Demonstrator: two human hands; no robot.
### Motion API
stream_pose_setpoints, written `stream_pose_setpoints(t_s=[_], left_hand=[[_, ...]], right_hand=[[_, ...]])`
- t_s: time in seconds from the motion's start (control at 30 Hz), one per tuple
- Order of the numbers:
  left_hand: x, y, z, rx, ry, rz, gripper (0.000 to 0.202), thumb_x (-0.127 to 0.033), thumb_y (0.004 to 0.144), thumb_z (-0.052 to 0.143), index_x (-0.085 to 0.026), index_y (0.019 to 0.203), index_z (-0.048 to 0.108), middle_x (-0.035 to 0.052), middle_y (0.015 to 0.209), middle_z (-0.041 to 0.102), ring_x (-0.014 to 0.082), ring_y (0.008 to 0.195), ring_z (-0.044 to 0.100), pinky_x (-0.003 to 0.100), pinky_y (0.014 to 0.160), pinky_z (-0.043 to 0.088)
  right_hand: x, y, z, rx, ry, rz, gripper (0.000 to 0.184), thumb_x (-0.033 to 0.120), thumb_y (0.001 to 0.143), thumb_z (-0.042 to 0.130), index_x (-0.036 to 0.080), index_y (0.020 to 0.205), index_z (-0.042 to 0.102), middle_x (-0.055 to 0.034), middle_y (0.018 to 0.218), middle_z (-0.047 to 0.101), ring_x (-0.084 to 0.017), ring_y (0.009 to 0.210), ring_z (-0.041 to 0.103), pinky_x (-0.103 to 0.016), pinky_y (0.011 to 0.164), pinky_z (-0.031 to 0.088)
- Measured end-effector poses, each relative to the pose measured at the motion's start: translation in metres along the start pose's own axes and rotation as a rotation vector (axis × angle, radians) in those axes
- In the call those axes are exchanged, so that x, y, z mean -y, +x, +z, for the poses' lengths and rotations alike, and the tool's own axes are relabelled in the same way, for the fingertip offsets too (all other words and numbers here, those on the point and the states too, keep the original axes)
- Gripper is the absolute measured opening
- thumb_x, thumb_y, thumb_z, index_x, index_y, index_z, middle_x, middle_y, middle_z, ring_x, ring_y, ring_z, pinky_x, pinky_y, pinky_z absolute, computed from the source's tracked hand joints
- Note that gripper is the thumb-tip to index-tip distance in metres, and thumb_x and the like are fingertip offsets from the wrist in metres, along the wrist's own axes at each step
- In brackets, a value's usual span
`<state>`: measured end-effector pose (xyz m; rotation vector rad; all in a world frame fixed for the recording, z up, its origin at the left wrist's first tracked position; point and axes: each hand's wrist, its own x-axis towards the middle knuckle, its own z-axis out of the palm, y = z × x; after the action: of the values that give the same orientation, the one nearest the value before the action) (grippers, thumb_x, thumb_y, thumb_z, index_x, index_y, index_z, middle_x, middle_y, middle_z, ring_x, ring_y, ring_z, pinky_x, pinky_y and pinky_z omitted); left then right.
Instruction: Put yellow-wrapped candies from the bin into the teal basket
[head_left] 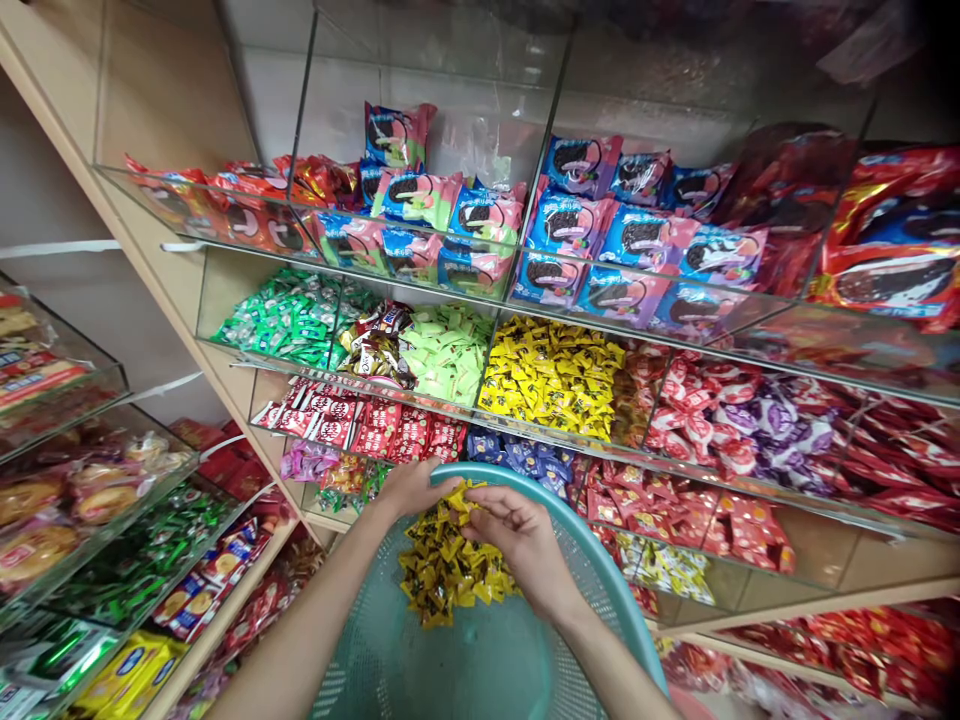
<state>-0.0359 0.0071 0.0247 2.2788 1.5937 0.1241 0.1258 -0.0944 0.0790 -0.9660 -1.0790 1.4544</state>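
A large green-blue plastic basket with perforated sides is below my hands. A heap of small yellow-wrapped candies lies against its far side. My left hand is at the far left rim, its thumb stretched along the top of the heap and most of its fingers hidden. Over the heap's right side, my right hand has its fingers and thumb curled around some of the candies. Beyond the rim, a shelf compartment holds similar yellow candies.
Clear-fronted shelves rise ahead, holding green-wrapped candies, pale green packets, red and purple sweets and blue cookie packs. A side rack on the left holds wrapped pastries and yellow packs.
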Motion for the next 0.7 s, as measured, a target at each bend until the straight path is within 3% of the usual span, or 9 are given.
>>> stream_pose_setpoints(t_s=[0.7], left_hand=[[0.0004, 0.0013, 0.0003, -0.004, 0.003, -0.002, 0.053, -0.067, 0.078, 0.029, -0.024, 0.093, 0.056, 0.0066, 0.088, 0.067, 0.0264, 0.085, 0.063, 0.028, 0.064, 0.043]], right_hand=[[-0.0036, 0.0002, 0.0007, -0.021, -0.047, -0.01, 0.027, 0.036, 0.066, 0.072, 0.022, 0.089, 0.069, -0.0006, 0.075, 0.07, -0.017, 0.07, 0.065, -0.034, 0.071, 0.054]])
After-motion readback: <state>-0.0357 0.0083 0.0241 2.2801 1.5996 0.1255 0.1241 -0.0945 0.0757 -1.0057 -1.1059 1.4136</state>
